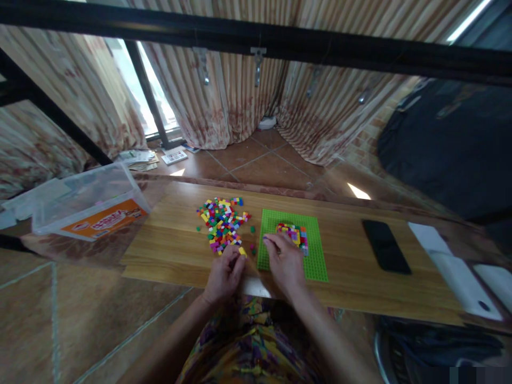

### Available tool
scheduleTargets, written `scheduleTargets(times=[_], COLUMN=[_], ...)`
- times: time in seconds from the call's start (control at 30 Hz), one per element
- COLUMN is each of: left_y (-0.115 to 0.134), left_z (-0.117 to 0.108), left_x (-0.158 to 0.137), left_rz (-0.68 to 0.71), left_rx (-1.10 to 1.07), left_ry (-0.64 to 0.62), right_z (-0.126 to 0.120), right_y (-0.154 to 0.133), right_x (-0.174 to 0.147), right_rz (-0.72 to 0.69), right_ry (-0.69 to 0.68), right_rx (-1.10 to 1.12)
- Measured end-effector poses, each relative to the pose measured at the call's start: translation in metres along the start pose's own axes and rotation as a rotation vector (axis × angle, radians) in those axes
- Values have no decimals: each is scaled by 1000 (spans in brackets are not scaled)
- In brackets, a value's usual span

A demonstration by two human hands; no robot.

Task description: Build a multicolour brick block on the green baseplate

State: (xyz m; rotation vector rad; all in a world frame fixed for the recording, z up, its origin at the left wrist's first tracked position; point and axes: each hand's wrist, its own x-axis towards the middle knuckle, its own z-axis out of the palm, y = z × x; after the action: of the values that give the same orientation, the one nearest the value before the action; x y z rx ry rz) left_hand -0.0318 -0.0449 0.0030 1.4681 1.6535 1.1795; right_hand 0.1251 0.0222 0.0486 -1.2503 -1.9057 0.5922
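Observation:
My left hand (224, 273) is closed in a pinch on a small yellow brick (242, 251), just in front of a loose heap of coloured building bricks (224, 226). Over the left part of a green studded baseplate (316, 264) is my right hand (287, 261), its thumb and fingertips pressed together. Whatever may be between those fingertips is too small to make out. Behind that hand, a low build of multicoloured bricks (295, 232) sits on the baseplate, and the hand hides part of it. A few stray bricks (252, 248) lie between the heap and the baseplate.
A wooden board (348, 293) carries all this. On its right lie a black phone (386, 246) and a white object (460, 277). A clear plastic box (92, 197) with an orange label stands at the left. A dark metal bar (280, 40) crosses above, before striped curtains (240, 106).

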Motion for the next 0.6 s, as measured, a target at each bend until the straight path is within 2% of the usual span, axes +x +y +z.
scheduleTargets(times=[0.1,0.23,0.43,0.6], left_y=[0,0,0,3], left_z=[1,1,2,1], left_x=[0,0,1,2], left_rz=[-5,8,5,13], left_rx=[-3,8,-5,-6], left_ry=[-5,-2,-11,-10], right_z=[-29,-52,-53,-52], right_y=[16,38,51,48], right_x=[28,57,74,83], right_rz=[27,23,-10,-8], right_ry=[32,-104,-369,-491], right_rx=[-88,-278,-408,-458])
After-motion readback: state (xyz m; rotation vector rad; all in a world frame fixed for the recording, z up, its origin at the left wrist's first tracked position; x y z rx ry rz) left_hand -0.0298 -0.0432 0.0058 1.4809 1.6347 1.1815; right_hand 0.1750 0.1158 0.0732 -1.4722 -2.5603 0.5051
